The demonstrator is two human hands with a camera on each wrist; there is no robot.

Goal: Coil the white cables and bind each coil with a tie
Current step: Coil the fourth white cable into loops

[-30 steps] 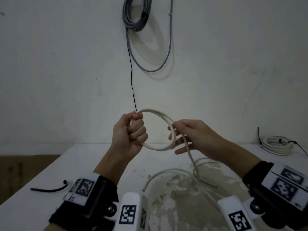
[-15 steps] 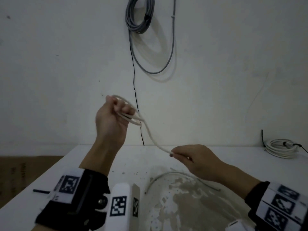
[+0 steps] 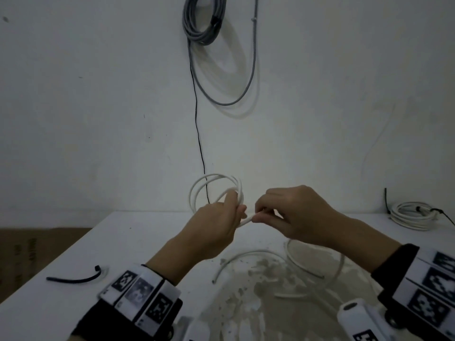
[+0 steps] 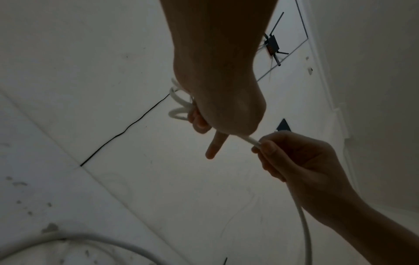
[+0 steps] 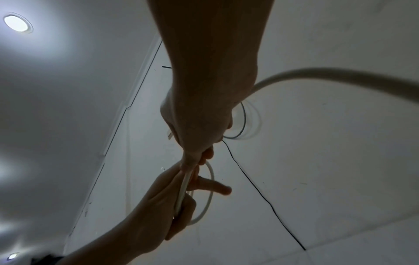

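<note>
My left hand (image 3: 231,214) grips a small coil of white cable (image 3: 211,184) of a few loops, held up above the table. Right beside it my right hand (image 3: 264,214) pinches the same cable (image 3: 247,220) just where it leaves the coil. The left wrist view shows the cable (image 4: 251,140) running from my left hand (image 4: 204,123) into the right fingertips (image 4: 265,147), then hanging down. In the right wrist view the cable (image 5: 182,190) crosses my left palm. The loose tail (image 3: 248,255) lies curved on the table. A black tie (image 3: 73,279) lies at the left.
A bound white coil (image 3: 413,216) lies at the back right of the white table (image 3: 138,242). A grey cable coil (image 3: 204,20) hangs on the wall, and a thin black wire (image 3: 197,119) drops from it. The table's middle patch (image 3: 258,291) is stained and rough.
Half a second ago my left hand was raised to the left and the right hand drew the cable out low. Now the hands meet at the middle and the coil stands in loops.
</note>
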